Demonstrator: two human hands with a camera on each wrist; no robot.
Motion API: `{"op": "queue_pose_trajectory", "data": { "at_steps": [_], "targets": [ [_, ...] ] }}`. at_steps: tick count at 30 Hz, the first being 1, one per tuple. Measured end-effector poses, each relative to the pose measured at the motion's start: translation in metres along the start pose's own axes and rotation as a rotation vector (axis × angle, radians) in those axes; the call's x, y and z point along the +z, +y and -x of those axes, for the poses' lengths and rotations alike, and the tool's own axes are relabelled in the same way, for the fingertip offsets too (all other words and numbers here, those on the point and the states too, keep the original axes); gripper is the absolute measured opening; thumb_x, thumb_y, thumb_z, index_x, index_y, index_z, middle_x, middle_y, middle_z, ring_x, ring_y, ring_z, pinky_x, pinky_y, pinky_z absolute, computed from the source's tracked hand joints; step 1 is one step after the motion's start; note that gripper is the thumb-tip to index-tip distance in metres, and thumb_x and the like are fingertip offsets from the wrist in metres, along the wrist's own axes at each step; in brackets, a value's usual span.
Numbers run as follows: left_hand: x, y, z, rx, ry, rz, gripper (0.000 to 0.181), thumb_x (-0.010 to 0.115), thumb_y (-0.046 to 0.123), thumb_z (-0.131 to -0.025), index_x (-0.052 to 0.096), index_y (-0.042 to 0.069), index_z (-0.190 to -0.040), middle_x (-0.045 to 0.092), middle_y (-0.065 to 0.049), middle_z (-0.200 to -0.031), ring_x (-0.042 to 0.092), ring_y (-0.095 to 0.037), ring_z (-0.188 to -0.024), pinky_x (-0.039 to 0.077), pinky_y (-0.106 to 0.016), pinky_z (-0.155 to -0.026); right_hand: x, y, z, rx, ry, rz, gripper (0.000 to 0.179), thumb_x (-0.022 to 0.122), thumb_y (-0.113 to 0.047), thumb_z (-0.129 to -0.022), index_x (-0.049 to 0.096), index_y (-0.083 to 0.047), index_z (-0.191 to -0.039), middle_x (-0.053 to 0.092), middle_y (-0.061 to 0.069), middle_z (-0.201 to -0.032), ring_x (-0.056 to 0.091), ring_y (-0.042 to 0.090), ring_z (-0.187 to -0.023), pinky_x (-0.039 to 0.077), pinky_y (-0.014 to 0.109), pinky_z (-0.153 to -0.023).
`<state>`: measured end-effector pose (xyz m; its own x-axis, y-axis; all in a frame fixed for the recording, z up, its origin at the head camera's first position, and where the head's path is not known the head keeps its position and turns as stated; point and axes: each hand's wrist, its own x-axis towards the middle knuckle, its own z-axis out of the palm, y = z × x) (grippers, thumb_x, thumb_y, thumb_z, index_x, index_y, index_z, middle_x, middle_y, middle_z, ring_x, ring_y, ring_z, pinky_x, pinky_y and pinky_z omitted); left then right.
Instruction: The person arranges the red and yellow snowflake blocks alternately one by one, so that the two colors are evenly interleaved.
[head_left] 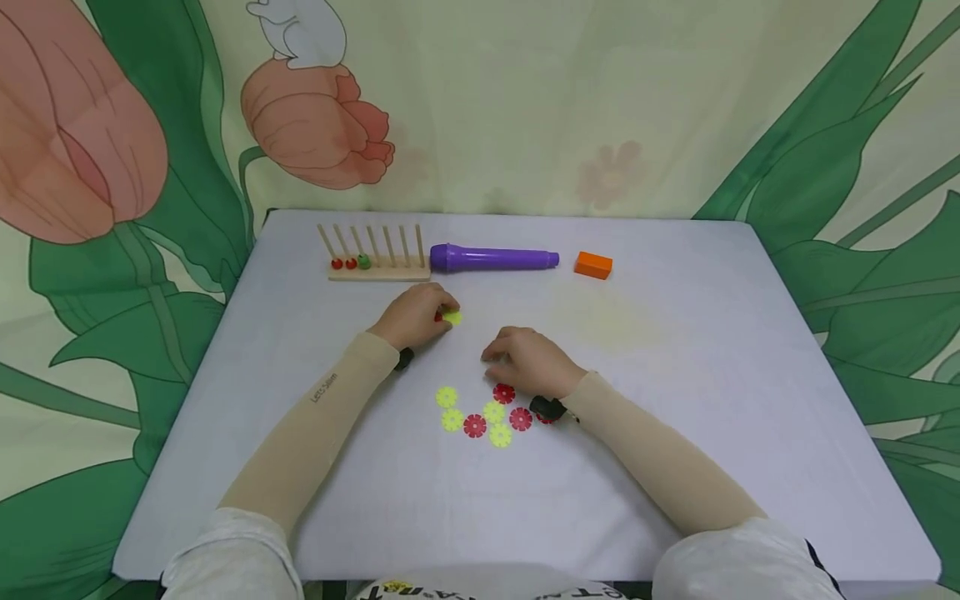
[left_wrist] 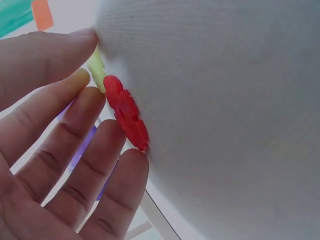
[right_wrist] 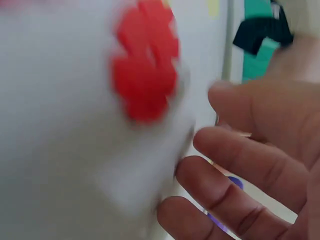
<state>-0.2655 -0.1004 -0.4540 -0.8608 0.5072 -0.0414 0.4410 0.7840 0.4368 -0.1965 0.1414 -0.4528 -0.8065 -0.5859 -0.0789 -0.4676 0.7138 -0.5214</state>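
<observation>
My left hand (head_left: 420,315) is low over the middle of the table. In the left wrist view its thumb and fingers pinch a yellow notched disc (left_wrist: 97,71), and a red notched disc (left_wrist: 126,112) lies against it by the other fingertips. My right hand (head_left: 534,360) hovers just behind the loose discs, fingers loosely bent, holding nothing. Beside it in the right wrist view is a blurred red disc (right_wrist: 145,82). Nearer me are several loose discs, among them a yellow one (head_left: 500,435) and a red one (head_left: 475,426); another red disc is partly hidden by the right wrist.
At the back stands a wooden peg rack (head_left: 378,273) with red and green beads on its left pegs. A purple tube-like object (head_left: 498,259) lies to its right, then an orange block (head_left: 593,265). A patterned curtain (head_left: 510,108) hangs behind the white table (head_left: 712,333).
</observation>
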Motion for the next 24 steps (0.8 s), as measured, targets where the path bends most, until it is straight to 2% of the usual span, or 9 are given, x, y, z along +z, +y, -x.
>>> {"op": "queue_pose_trajectory", "data": {
  "at_steps": [4, 9, 13, 19, 24],
  "targets": [
    [-0.003, 0.001, -0.001, 0.005, -0.003, -0.002, 0.029, 0.078, 0.013, -0.092, 0.077, 0.006, -0.120, 0.074, -0.011, -0.121, 0.067, -0.028, -0.115, 0.053, -0.043, -0.105, 0.000, -0.006, 0.025, -0.039, -0.006, 0.085, 0.027, 0.082, -0.028, -0.089, 0.081, -0.015, -0.113, 0.072, -0.002, -0.109, 0.065, 0.014, -0.097, 0.058, 0.033, -0.088],
    [-0.005, 0.001, 0.000, -0.001, -0.004, 0.002, 0.027, 0.079, 0.013, -0.092, 0.077, 0.006, -0.118, 0.075, -0.011, -0.119, 0.067, -0.028, -0.114, 0.054, -0.042, -0.105, 0.004, -0.009, 0.042, -0.101, 0.040, 0.195, 0.026, 0.084, -0.023, -0.087, 0.081, -0.017, -0.112, 0.071, -0.001, -0.105, 0.065, 0.016, -0.096, 0.058, 0.033, -0.083],
    [-0.005, 0.000, 0.001, -0.002, -0.005, -0.004, 0.029, 0.081, 0.014, -0.091, 0.077, 0.006, -0.118, 0.075, -0.010, -0.116, 0.067, -0.026, -0.111, 0.055, -0.041, -0.103, 0.007, -0.010, 0.046, -0.150, 0.084, 0.264, 0.023, 0.085, -0.020, -0.084, 0.082, -0.016, -0.107, 0.072, 0.000, -0.101, 0.067, 0.016, -0.092, 0.059, 0.034, -0.082],
    [-0.005, 0.001, 0.000, 0.017, -0.016, -0.012, 0.034, 0.081, 0.014, -0.090, 0.076, 0.006, -0.122, 0.074, -0.010, -0.114, 0.067, -0.025, -0.105, 0.056, -0.040, -0.098, 0.009, -0.012, 0.045, -0.153, 0.110, 0.310, 0.021, 0.085, -0.021, -0.081, 0.081, -0.017, -0.101, 0.073, -0.001, -0.099, 0.067, 0.016, -0.090, 0.059, 0.035, -0.081],
    [-0.003, 0.001, 0.000, 0.020, -0.019, -0.019, 0.028, 0.081, 0.014, -0.090, 0.078, 0.007, -0.117, 0.074, -0.009, -0.113, 0.066, -0.024, -0.102, 0.056, -0.039, -0.097, 0.013, -0.012, 0.044, -0.163, 0.135, 0.355, 0.021, 0.083, -0.020, -0.076, 0.078, -0.018, -0.096, 0.070, -0.004, -0.089, 0.061, 0.014, -0.082, 0.055, 0.032, -0.071]
  ]
}}
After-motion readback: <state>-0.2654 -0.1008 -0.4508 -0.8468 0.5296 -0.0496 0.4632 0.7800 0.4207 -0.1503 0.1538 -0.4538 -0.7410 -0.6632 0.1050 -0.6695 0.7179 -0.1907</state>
